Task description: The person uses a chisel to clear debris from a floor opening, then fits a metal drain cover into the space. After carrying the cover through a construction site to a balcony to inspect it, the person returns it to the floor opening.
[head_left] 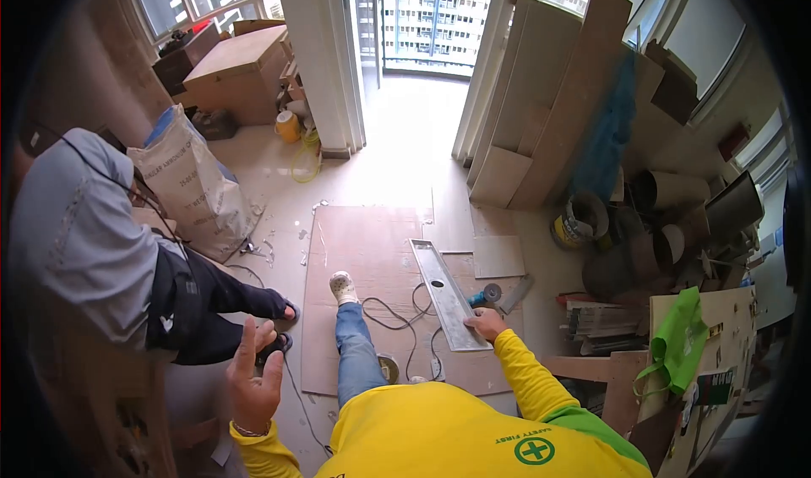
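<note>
My right hand (pixel 487 322) is closed on the near edge of a long, narrow metal tray (pixel 454 309) with a round dark hole in it. The tray slants away from me above a pinkish board (pixel 338 364) on the floor. Just beyond my right hand lies a teal power tool with a grey disc (pixel 486 294), perhaps an angle grinder. My left hand (pixel 255 389) is raised at the left, empty, its fingers apart. A dark cable (pixel 390 322) winds over the board near my outstretched leg.
Another person in a grey shirt (pixel 84 241) stands close at my left. A large white sack (pixel 190 182) is beyond them. Tall boards (pixel 541 98) lean at the right, near buckets (pixel 579 220). A green bag (pixel 680 338) hangs over a wooden bench at the right.
</note>
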The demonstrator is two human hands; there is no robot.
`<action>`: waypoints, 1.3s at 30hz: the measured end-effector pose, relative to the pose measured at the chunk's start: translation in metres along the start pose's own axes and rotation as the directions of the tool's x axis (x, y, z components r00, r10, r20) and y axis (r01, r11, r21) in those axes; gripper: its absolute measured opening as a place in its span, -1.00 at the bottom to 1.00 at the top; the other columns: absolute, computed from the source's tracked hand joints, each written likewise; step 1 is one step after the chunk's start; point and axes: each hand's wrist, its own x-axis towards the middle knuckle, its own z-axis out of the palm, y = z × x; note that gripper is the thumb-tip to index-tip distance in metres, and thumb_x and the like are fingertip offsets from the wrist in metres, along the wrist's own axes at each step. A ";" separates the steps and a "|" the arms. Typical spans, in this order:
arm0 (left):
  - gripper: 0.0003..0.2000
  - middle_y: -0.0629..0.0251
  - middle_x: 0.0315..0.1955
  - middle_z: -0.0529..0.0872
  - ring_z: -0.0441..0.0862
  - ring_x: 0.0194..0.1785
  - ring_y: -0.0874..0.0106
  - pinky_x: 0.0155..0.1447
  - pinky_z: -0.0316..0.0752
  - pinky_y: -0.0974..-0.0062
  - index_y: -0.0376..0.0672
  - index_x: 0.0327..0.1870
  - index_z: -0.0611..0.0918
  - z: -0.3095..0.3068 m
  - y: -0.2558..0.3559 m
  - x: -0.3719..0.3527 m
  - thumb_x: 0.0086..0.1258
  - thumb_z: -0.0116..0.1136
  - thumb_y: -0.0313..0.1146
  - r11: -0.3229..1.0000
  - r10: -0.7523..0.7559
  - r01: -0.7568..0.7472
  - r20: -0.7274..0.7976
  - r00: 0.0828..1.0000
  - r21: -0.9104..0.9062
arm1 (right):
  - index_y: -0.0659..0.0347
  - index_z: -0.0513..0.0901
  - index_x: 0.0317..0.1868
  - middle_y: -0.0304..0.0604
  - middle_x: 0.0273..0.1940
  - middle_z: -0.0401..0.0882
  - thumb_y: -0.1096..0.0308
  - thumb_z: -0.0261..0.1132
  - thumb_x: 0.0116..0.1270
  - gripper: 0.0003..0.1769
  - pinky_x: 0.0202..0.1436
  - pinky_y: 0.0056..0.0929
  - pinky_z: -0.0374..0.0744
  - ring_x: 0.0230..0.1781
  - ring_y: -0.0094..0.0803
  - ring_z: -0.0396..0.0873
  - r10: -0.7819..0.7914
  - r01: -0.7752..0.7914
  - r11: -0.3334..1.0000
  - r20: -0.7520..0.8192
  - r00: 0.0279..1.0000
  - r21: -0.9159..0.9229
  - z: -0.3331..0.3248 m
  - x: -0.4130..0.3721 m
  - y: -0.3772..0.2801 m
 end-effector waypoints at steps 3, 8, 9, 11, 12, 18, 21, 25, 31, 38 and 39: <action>-0.48 -0.03 -0.09 0.73 0.74 -0.09 0.26 0.05 0.57 0.42 -0.28 0.33 0.44 0.060 -0.115 0.042 0.30 0.17 -0.49 0.945 -0.319 0.324 0.100 0.942 -0.044 | 0.48 0.59 0.08 0.22 0.00 0.65 0.08 0.33 0.23 -0.40 0.14 -0.38 0.50 0.01 -0.07 0.63 -0.047 0.048 0.999 -0.068 0.997 0.012 -0.011 0.075 -0.056; -0.40 -0.06 -0.03 0.70 0.70 0.01 0.11 0.11 0.56 0.33 -0.13 0.44 0.30 0.152 -0.235 0.214 0.35 0.12 -0.34 0.939 -0.336 0.315 0.568 0.751 0.140 | 0.52 0.55 0.12 0.16 0.00 0.65 0.13 0.32 0.26 -0.40 0.12 -0.41 0.50 -0.03 -0.14 0.64 -0.015 0.020 0.994 -0.046 0.999 0.105 -0.046 0.175 -0.147; -0.39 -0.05 -0.02 0.69 0.69 0.02 0.09 0.12 0.55 0.30 -0.12 0.45 0.27 0.164 -0.238 0.259 0.36 0.11 -0.31 0.950 -0.303 0.285 0.593 0.746 0.127 | 0.53 0.54 0.13 0.14 0.00 0.65 0.16 0.31 0.27 -0.41 0.11 -0.42 0.51 -0.05 -0.18 0.64 0.009 -0.006 0.983 -0.019 1.000 0.183 -0.054 0.180 -0.172; -0.39 -0.05 -0.01 0.68 0.67 0.03 0.08 0.13 0.55 0.28 -0.12 0.45 0.27 0.192 -0.234 0.360 0.38 0.10 -0.27 0.970 -0.225 0.234 0.604 0.765 0.064 | 0.53 0.55 0.12 0.11 -0.01 0.66 0.18 0.31 0.28 -0.43 0.09 -0.42 0.51 -0.07 -0.21 0.63 0.046 -0.041 0.976 -0.016 0.999 0.216 -0.070 0.217 -0.195; -0.41 -0.06 0.00 0.68 0.67 0.03 0.09 0.12 0.55 0.29 -0.12 0.43 0.30 0.207 -0.229 0.402 0.38 0.11 -0.27 0.978 -0.177 0.209 0.589 0.789 0.015 | 0.53 0.56 0.10 0.08 -0.03 0.66 0.20 0.31 0.28 -0.45 0.07 -0.43 0.52 -0.09 -0.25 0.63 0.072 -0.063 0.964 -0.026 0.997 0.257 -0.080 0.235 -0.207; -0.47 -0.03 0.05 0.67 0.67 0.08 0.18 0.19 0.52 0.38 -0.21 0.38 0.37 0.317 -0.197 0.575 0.43 0.11 -0.21 0.903 -0.016 0.302 0.680 0.733 -0.305 | 0.52 0.58 0.05 0.06 -0.11 0.67 0.20 0.29 0.31 -0.50 0.01 -0.42 0.54 -0.17 -0.28 0.62 0.065 0.015 0.843 -0.130 0.989 0.537 -0.148 0.307 -0.332; -0.44 0.04 0.11 0.63 0.63 0.12 0.29 0.21 0.47 0.44 -0.31 0.37 0.36 0.381 -0.190 0.629 0.49 0.10 -0.13 0.749 -0.046 0.548 0.796 0.604 -0.372 | 0.52 0.57 0.05 0.05 -0.14 0.67 0.24 0.28 0.31 -0.53 -0.01 -0.44 0.55 -0.19 -0.31 0.61 0.019 0.084 0.916 -0.254 0.967 0.391 -0.188 0.380 -0.368; -0.35 0.12 0.06 0.63 0.63 0.02 0.35 0.05 0.51 0.47 -0.24 0.41 0.31 0.445 -0.172 0.721 0.50 -0.01 0.09 0.602 -0.115 0.747 0.894 0.433 -0.284 | 0.48 0.56 0.07 0.03 -0.13 0.68 0.25 0.29 0.30 -0.53 -0.03 -0.43 0.56 -0.18 -0.32 0.63 -0.116 0.244 0.886 -0.323 0.939 0.395 -0.248 0.485 -0.419; -0.47 0.23 -0.07 0.64 0.62 -0.10 0.46 0.00 0.55 0.43 -0.25 0.20 0.46 0.530 -0.149 0.862 0.49 0.03 0.06 0.352 -0.136 0.856 0.885 0.446 -0.378 | 0.42 0.54 0.11 0.11 -0.06 0.68 0.29 0.26 0.30 -0.55 0.05 -0.35 0.56 -0.10 -0.12 0.66 -0.305 0.477 0.832 -0.483 0.821 0.284 -0.347 0.617 -0.517; -0.62 0.22 -0.11 0.66 0.61 -0.10 0.46 0.01 0.54 0.50 -0.30 0.12 0.49 0.630 -0.169 1.016 0.50 0.10 -0.17 0.429 -0.216 0.699 0.687 0.694 -0.572 | 0.37 0.52 0.14 -0.01 -0.14 0.68 0.34 0.26 0.34 -0.59 -0.02 -0.42 0.58 -0.15 -0.37 0.64 -0.362 0.573 0.778 -0.562 0.744 0.257 -0.432 0.739 -0.603; -0.62 0.22 -0.11 0.66 0.61 -0.10 0.46 0.01 0.54 0.50 -0.30 0.12 0.49 0.642 -0.179 1.026 0.50 0.10 -0.17 0.436 -0.206 0.695 0.688 0.696 -0.572 | 0.37 0.52 0.14 -0.02 -0.15 0.68 0.35 0.26 0.35 -0.59 -0.03 -0.43 0.58 -0.15 -0.39 0.64 -0.365 0.596 0.761 -0.592 0.719 0.255 -0.435 0.752 -0.608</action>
